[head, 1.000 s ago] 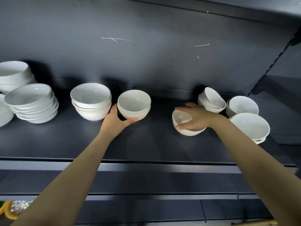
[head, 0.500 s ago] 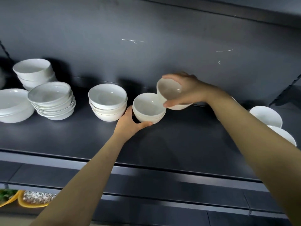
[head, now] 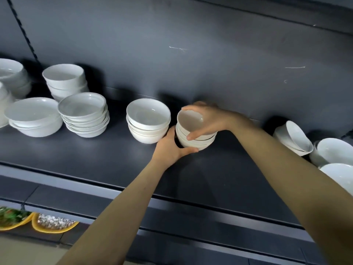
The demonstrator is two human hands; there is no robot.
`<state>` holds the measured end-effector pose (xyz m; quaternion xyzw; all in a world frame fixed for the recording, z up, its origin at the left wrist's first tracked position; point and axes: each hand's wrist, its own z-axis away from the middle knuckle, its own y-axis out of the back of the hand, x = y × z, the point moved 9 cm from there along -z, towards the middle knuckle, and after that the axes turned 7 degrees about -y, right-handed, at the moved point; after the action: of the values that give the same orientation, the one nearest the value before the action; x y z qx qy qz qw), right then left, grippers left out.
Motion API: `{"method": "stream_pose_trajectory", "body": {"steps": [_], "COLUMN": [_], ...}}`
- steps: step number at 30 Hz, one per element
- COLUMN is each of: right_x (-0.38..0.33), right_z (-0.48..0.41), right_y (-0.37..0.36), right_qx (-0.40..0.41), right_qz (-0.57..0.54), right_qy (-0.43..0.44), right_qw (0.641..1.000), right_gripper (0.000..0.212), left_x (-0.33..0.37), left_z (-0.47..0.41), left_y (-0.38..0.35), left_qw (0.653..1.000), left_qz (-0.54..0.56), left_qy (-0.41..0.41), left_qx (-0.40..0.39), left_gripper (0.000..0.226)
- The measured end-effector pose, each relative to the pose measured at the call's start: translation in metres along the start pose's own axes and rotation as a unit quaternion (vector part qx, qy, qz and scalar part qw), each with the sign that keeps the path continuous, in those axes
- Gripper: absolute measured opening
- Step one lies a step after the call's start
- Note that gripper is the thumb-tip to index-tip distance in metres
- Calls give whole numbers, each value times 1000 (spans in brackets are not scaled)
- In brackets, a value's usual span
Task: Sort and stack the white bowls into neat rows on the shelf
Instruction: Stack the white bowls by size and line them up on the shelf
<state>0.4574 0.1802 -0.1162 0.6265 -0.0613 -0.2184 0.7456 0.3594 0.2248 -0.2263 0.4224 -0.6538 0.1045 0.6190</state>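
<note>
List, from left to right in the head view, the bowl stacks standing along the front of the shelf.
Wide shallow bowl stack → tilted stack of small bowls → deeper bowl stack → stack held by both hands → tipped-over bowls.

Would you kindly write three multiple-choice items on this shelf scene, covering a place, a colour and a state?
1. Where does the stack held by both hands stand?
A. right of the three-bowl stack
B. at the far left end
C. on the lower shelf

2. What colour is the shelf?
A. white
B. dark grey
C. yellow

3. How does the right hand stand?
A. hanging free
B. flat on the shelf
C. gripping the top bowl

Answers:
1 A: the held stack sits just right of the three-bowl stack.
2 B: the shelf is dark grey.
3 C: the right hand wraps the top bowl; the left hand steadies the base.
</note>
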Motion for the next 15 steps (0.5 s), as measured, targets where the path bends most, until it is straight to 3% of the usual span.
{"method": "stream_pose_trajectory", "body": {"steps": [9, 15], "right_x": [14, 32], "right_z": [3, 24], "right_y": [-14, 6], "right_qx": [-48, 29], "right_qz": [-43, -228], "right_qy": [-69, -129], "right_qw": [996, 965], "right_gripper": [107, 88], "left_x": [1, 9], "left_z": [0, 6], "left_y": [1, -1], "left_qw": [999, 993], "left_qz": [-32, 10], "left_qy": [-12, -18], "left_qx": [-26, -119], "left_gripper": [103, 125]}}
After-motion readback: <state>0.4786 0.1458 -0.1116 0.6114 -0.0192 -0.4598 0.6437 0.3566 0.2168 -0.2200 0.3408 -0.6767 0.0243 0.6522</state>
